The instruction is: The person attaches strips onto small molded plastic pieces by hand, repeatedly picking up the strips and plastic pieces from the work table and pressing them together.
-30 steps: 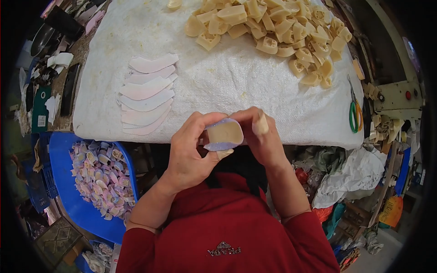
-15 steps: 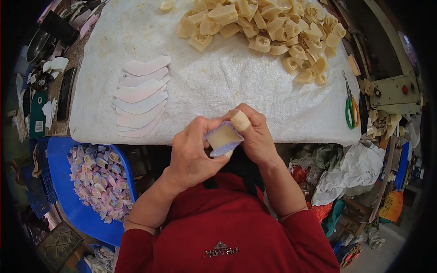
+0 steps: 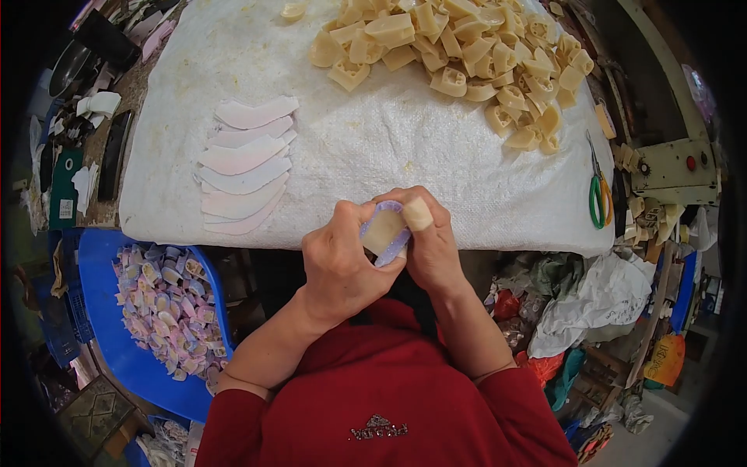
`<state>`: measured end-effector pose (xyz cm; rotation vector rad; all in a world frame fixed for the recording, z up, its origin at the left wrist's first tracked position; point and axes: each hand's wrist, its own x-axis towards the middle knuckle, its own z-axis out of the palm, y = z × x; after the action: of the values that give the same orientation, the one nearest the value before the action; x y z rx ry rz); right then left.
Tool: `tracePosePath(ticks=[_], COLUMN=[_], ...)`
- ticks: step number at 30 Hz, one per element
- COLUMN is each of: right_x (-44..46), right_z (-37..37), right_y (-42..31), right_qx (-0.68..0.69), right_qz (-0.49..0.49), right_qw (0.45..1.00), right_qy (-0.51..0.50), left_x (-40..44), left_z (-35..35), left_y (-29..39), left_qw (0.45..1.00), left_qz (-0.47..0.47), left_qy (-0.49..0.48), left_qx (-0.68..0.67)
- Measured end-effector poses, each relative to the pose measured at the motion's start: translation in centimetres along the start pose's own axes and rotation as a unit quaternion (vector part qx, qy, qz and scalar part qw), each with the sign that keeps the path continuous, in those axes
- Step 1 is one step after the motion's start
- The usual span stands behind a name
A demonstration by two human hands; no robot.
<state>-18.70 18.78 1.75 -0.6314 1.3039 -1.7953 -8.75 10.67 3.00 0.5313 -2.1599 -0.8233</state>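
Fingers (image 3: 346, 212) of the left hand (image 3: 336, 261) and right hand (image 3: 434, 251) grasp the lilac-edged beige piece (image 3: 382, 229), which I see by the near edge of the white surface (image 3: 350, 159). Curved strips (image 3: 244, 158) lie on the surface's left part; beige blocks (image 3: 476, 53) heap at its far side.

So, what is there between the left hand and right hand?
Between the left hand and the right hand is a beige piece edged with lilac material, held by both; the head view shows it.
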Motion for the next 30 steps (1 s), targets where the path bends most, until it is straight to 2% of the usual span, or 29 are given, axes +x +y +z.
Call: tracePosePath(ticks=[1,3,4,6,8,10,11,12,13,14,16,17,18,19,20,22,24,26,28,30], right_x=[-0.1,-0.5,-0.6,-0.8,-0.7,-0.6,-0.4,-0.4,0.0,0.1,0.5,0.6,1.0,1.5,2.0,2.8,3.9,4.9,6.1,7.1], right_z=[0.1,0.2,0.3,0.3,1.0,1.3,1.1,0.9,0.5,0.5,0.9,0.8,0.8,0.8,1.0,1.8,2.4,3.3,3.8,4.4], right_y=[0.0,-0.1,0.1,0.3,0.0,-0.1,0.1,0.3,0.2,0.0,-0.5,-0.6,-0.7,-0.8,-0.9,-1.3,-1.3,-1.4,-1.1,-1.1], right_qx=[-0.001,0.111,0.111,-0.123,-0.156,-0.189,-0.137,-0.082,0.033,0.037,-0.005,-0.051,-0.045,-0.106,-0.168,-0.187,-0.199,-0.214,-0.267,-0.315], right_qz=[0.0,0.022,0.026,-0.059,-0.077,-0.095,-0.091,-0.084,-0.073,-0.073,-0.093,-0.096,-0.094,-0.123,-0.151,-0.142,-0.138,-0.118,-0.129,-0.145], right_qw=[1.0,0.993,0.993,0.99,0.985,0.977,0.986,0.992,0.991,0.991,0.993,0.992,0.992,0.982,0.968,0.965,0.963,0.965,0.949,0.93], right_qy=[-0.001,-0.036,-0.038,-0.02,-0.003,0.008,-0.018,-0.043,-0.104,-0.11,-0.072,-0.067,-0.077,-0.094,-0.109,-0.118,-0.115,-0.093,-0.11,-0.119], left_x=[0.0,-0.1,-0.3,-0.6,-0.7,-0.5,-0.1,0.3,0.5,0.1,-0.6,-0.9,-1.3,-1.6,-1.9,-2.8,-4.3,-6.5,-8.5,-12.1], left_z=[0.0,-0.1,-0.2,-0.3,-0.3,-0.2,-0.7,-1.5,-2.5,-3.0,-3.4,-3.6,-3.7,-4.1,-4.8,-6.7,-9.8,-14.0,-19.0,-23.8], left_y=[0.0,0.1,0.1,0.1,-0.2,-0.7,-1.0,-1.4,-2.0,-3.1,-4.3,-4.8,-5.2,-5.5,-5.7,-6.0,-7.0,-8.7,-10.4,-13.1], left_qw=[1.0,1.0,0.999,0.999,0.997,0.993,0.993,0.907,0.725,0.578,0.528,0.535,0.513,0.49,0.495,0.542,0.678,0.723,0.864,0.883], left_qz=[-0.002,0.013,0.027,0.029,0.035,-0.043,-0.043,-0.2,-0.334,-0.296,-0.249,-0.248,-0.232,-0.215,-0.215,-0.261,-0.271,-0.332,-0.33,-0.402], left_qy=[0.006,0.015,0.021,0.023,0.026,0.023,0.028,-0.041,-0.105,-0.128,-0.133,-0.124,-0.133,-0.142,-0.135,-0.097,-0.033,0.098,0.18,0.237], left_qx=[-0.007,0.004,0.015,0.038,0.06,-0.111,-0.107,-0.369,-0.593,-0.75,-0.801,-0.798,-0.816,-0.833,-0.831,-0.793,-0.683,-0.598,-0.336,-0.043])
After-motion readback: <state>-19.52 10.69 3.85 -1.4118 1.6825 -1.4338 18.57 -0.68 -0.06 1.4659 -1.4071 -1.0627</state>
